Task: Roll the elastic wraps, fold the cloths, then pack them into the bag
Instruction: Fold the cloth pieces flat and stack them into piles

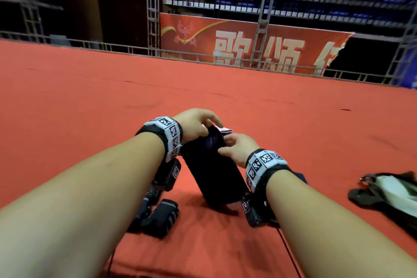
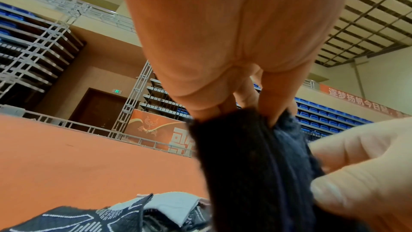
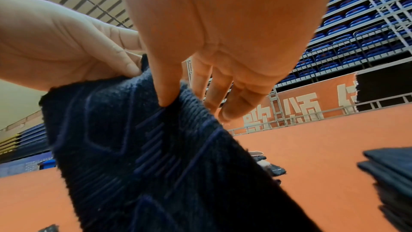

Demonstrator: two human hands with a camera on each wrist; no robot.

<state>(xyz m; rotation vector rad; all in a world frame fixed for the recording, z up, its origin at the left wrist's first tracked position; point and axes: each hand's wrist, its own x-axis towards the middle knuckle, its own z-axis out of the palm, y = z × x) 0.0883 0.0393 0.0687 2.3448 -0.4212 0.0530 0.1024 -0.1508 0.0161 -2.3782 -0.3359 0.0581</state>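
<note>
We hold one dark cloth (image 1: 214,165) upright on the red carpet (image 1: 90,97), both hands pinching its top edge: left hand (image 1: 196,123), right hand (image 1: 234,148). One rolled wrap (image 1: 162,214) lies beside our left forearm; one bag (image 1: 388,194) lies near the carpet's right edge.

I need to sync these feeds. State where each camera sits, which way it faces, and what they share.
Head: worn on the head, faces forward and down; both forearms, left hand, right hand on the dark cloth.
Left wrist: looks along the left hand's fingers pinching the cloth's top edge.
Right wrist: looks along the right hand's fingers.
Shared: the cloth and both hands.
</note>
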